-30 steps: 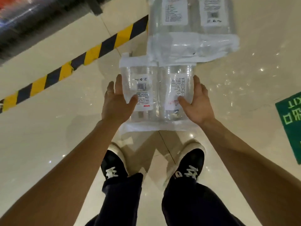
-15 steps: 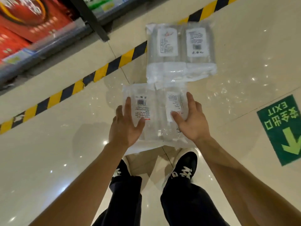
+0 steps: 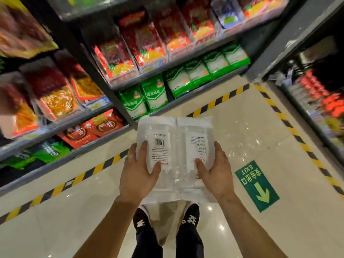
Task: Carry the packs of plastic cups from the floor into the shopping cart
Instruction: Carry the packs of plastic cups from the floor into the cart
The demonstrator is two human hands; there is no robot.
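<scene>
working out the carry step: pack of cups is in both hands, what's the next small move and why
The left hand and right hand grip the pack of cups by its sides, above the shoes, facing the shelves. No cart is in view. So the next move is probably to turn the body and look for the cart, with the same two-handed grip.

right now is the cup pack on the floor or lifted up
Lifted: the pack of cups is held between the left hand and right hand, with shoes and floor showing below it.
</scene>
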